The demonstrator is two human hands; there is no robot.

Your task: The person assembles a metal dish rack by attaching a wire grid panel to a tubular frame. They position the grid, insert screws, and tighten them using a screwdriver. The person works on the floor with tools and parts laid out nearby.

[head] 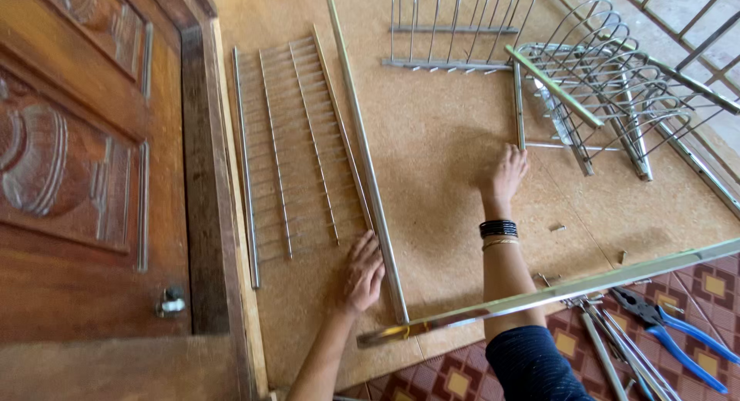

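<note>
left hand: fingers flat and together, resting on the long steel tube near its lower end, on the board.
right hand: fingers loosely spread, tips touching a thin steel bar beside the wire plate rack.
risk: tube's round, so I reckon it rolls onto the flat wire grid.
risk 2: loose screws could scatter.
containers: only the rack, nothing in it.

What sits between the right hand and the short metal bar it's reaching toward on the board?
Nothing visible. The right hand lies flat on the board, fingertips right beside the short metal bar.
</note>
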